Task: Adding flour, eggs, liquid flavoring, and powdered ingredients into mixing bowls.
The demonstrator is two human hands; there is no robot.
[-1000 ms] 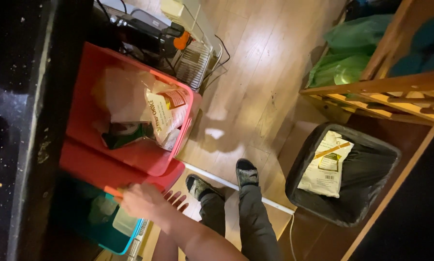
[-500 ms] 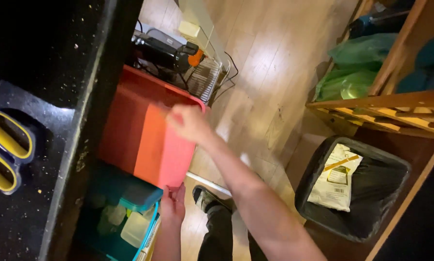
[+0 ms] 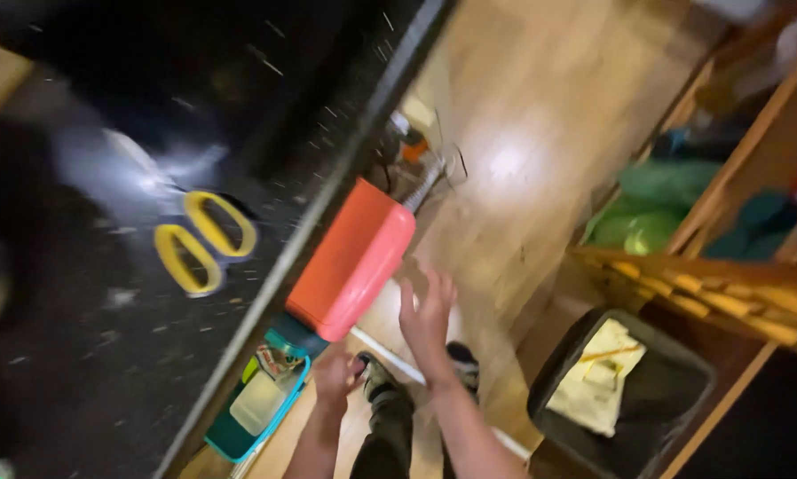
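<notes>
Right hand [image 3: 427, 312]: seen open, fingers spread, nothing gripped; held just beside the lower end of the red plastic bin [image 3: 352, 259], contact not clear through blur.
Left hand [image 3: 338, 374]: loosely open, empty, held under the red bin, near the teal plastic bin [image 3: 258, 410].
Red bin: tucked beneath the edge of the black speckled desk [image 3: 106, 337].
Yellow-handled scissors [image 3: 205, 241]: laid on the desk.
Black bag-lined wastebasket [image 3: 625, 404]: stood on the wooden floor [image 3: 505, 177], papers inside.
</notes>
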